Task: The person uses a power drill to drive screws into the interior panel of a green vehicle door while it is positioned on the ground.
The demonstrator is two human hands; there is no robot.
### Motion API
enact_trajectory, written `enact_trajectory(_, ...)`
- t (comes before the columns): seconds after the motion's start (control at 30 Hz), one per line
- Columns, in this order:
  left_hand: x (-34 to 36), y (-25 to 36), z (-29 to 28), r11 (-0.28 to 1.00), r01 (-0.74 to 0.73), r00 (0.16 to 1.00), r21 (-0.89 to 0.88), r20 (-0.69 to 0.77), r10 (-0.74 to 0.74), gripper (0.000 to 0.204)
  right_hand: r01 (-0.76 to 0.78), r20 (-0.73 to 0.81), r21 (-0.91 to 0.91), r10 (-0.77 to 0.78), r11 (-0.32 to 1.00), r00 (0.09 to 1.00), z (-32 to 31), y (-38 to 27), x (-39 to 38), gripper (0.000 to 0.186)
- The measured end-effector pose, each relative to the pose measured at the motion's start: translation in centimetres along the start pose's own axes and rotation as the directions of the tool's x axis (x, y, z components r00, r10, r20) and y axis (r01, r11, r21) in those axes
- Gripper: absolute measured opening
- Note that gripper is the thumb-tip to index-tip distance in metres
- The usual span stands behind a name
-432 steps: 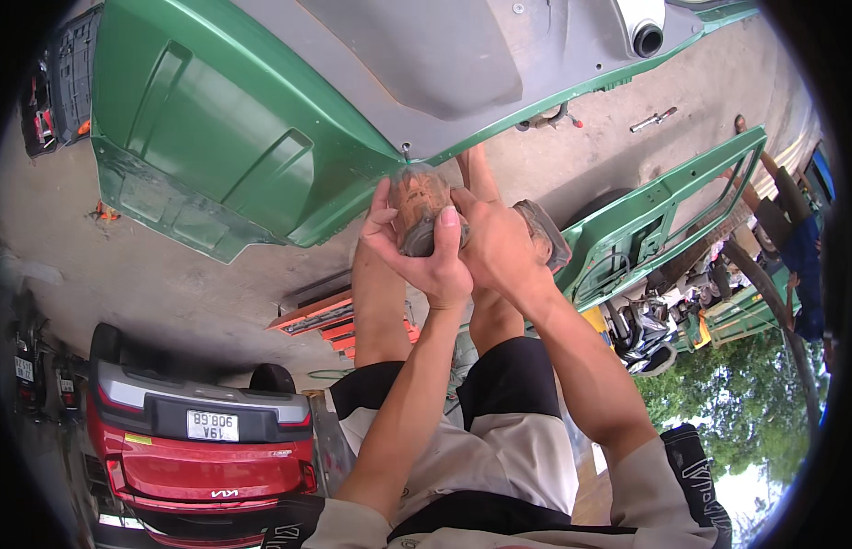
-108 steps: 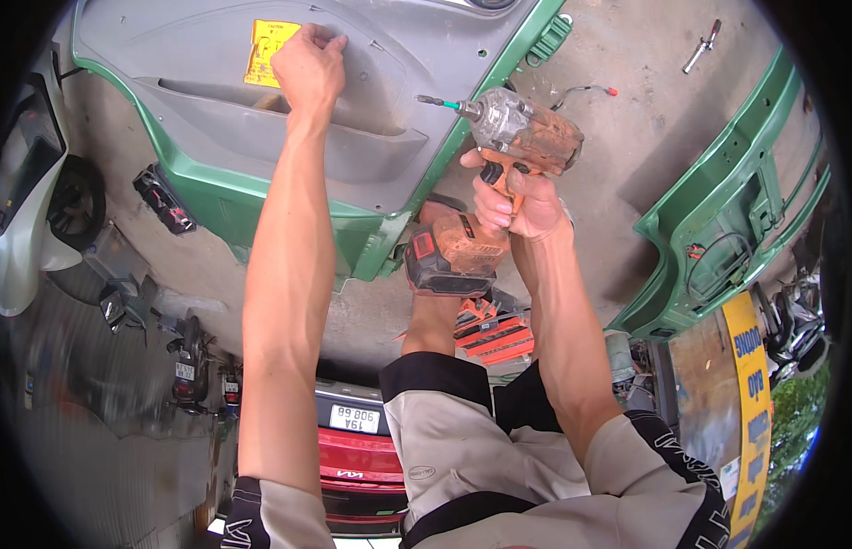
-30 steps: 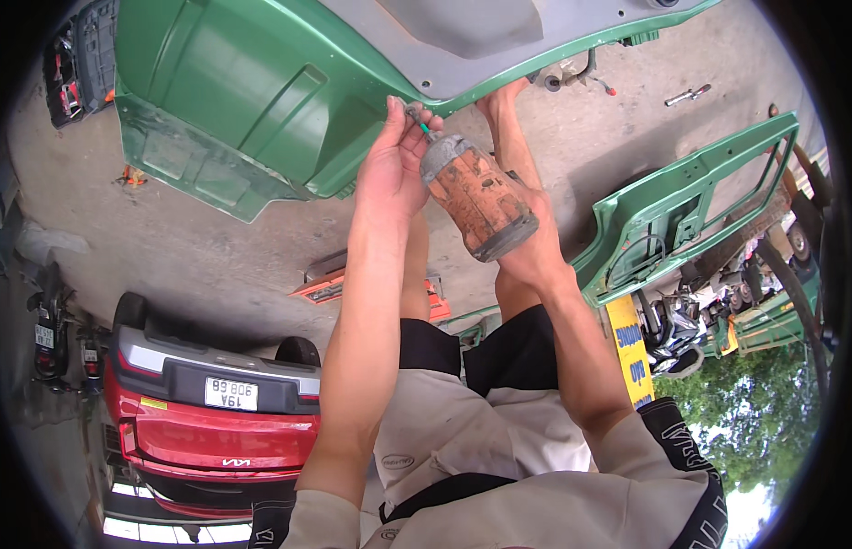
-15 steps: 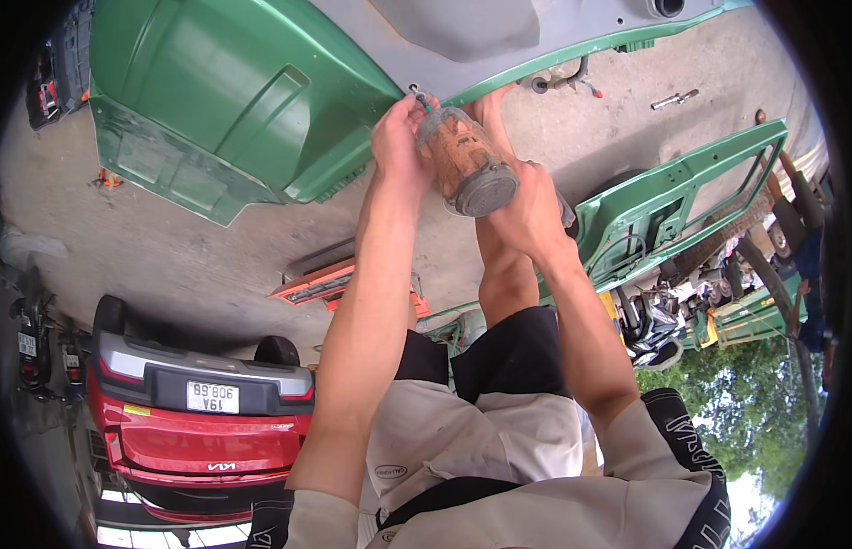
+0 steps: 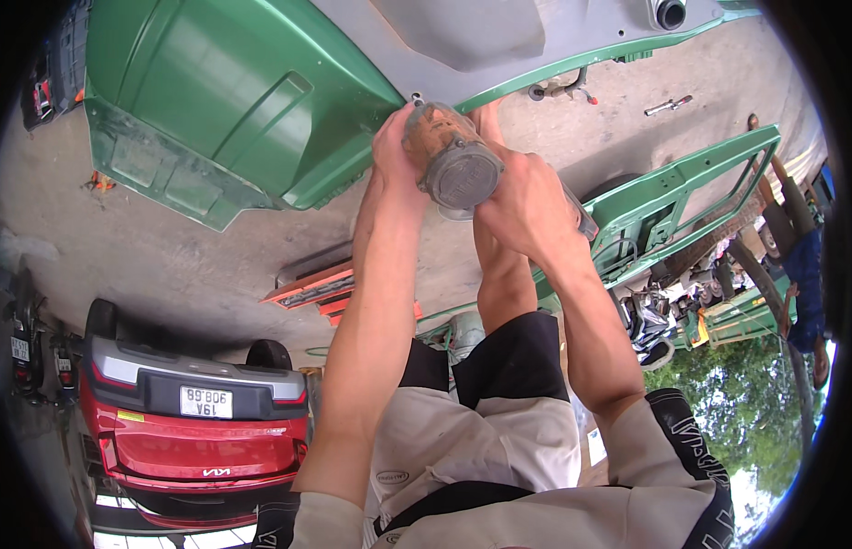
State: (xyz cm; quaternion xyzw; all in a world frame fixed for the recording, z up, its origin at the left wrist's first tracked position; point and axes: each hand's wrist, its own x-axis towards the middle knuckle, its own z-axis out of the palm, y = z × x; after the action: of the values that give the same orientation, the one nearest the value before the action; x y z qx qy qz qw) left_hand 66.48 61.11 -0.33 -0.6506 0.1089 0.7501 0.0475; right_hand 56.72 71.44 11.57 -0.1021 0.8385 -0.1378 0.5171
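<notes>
An orange, grimy cordless drill (image 5: 444,137) with a dark round rear cap is angled toward a small hole (image 5: 417,97) at the lower edge of the grey panel (image 5: 472,46) on a green vehicle door (image 5: 215,110). My right hand (image 5: 527,201) is wrapped round its handle. My left hand (image 5: 396,146) is raised beside the drill's front, its fingertips close to the hole and mostly hidden by the tool, so what they pinch is unclear. The bit is hidden behind the drill body.
A second green door frame (image 5: 682,188) lies at the right, near a metal tool (image 5: 666,105). Orange cases (image 5: 312,285) lie on the concrete floor (image 5: 170,265) below the hands. A red car (image 5: 188,439) stands lower left, motorbikes beside it. A person in blue (image 5: 806,284) is at the right rim.
Over the last second the drill has risen toward the hole and turned so its rear cap faces me. My left fingers moved up with it. Earlier they were on a yellow label.
</notes>
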Motion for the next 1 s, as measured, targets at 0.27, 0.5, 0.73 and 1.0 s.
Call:
enact_trajectory(0.27, 1.8, -1.2, -2.2, 0.993, -0.119, 0.972, -0.013, 0.2, 0.119, 0.026, 0.009, 0.102, -0.052, -0.004, 0.999, 0.995, -1.5, -1.7, 1.3, 0.025)
enact_trajectory(0.5, -7.3, 1.5, 1.7, 0.491, -0.826, 0.544, 0.276, 0.164, 0.823, 0.041, -0.04, 0.171, -0.134, 0.062, 0.99, 0.983, -1.4, -2.5, 1.2, 0.046)
enact_trajectory(0.73, -5.7, 1.2, 2.0, 0.002, -0.976, 0.137, 0.218, 0.607, 0.783, 0.049, -0.005, 0.158, -0.074, 0.017, 0.997, 0.987, -0.6, -1.6, 1.1, 0.034)
enact_trajectory(1.0, -5.4, 0.2, 2.7, 0.051, -0.984, 0.134, 0.172, 0.517, 0.845, 0.047, -0.002, 0.199, -0.116, 0.026, 0.993, 0.98, -1.3, -1.7, 1.5, 0.032)
